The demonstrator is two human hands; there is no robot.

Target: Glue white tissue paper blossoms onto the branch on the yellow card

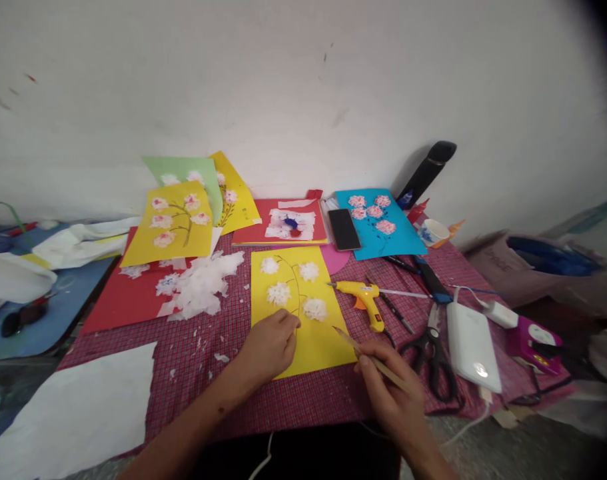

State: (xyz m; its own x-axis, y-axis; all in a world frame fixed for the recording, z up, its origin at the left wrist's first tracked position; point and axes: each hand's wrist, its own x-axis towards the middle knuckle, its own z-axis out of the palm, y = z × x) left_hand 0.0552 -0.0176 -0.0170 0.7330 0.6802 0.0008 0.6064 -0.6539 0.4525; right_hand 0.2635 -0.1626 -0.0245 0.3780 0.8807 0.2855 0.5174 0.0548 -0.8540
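A yellow sheet of paper (313, 347) lies in front of me, with a drawn branch and several white tissue-paper flowers (315, 309) on it. Over its lower left part, my left hand (270, 343) is closed, fingertips pinched at the lower end of the branch. Whatever those fingers may hold is hidden. My right hand (390, 383) grips a thin paintbrush (390, 375) by its handle at the sheet's right edge. The brush tip points up and left, over the paper. A yellow glue gun (366, 301) rests just right of the sheet.
Black scissors (434, 357), a white power bank (473, 347) and a phone (344, 229) lie to the right. Crumpled white tissue (203, 283) and a red sheet (118, 303) are at left. Finished-looking flower pictures, including a blue one (366, 243), stand along the wall.
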